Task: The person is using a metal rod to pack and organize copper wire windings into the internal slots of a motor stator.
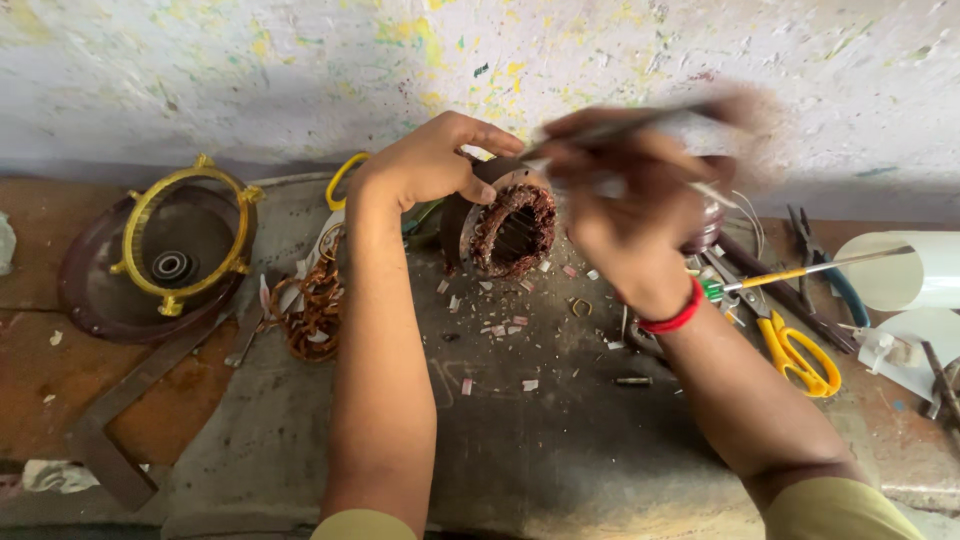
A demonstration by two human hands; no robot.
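Up by the far wall, left hand (432,160) clamps the stator (508,226) upright while right hand (625,190), blurred, pinches a thin rod (620,128), looks like mid winding-picking, needs careful aim next.

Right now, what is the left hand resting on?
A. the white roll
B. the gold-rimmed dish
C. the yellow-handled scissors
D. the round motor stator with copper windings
D: the left hand grips the top of the stator, while the scissors lie off to the right.

Yellow-handled scissors (797,352), a yellow-ringed motor cover (160,255), loose copper wire (312,305) and a white roll (900,270).
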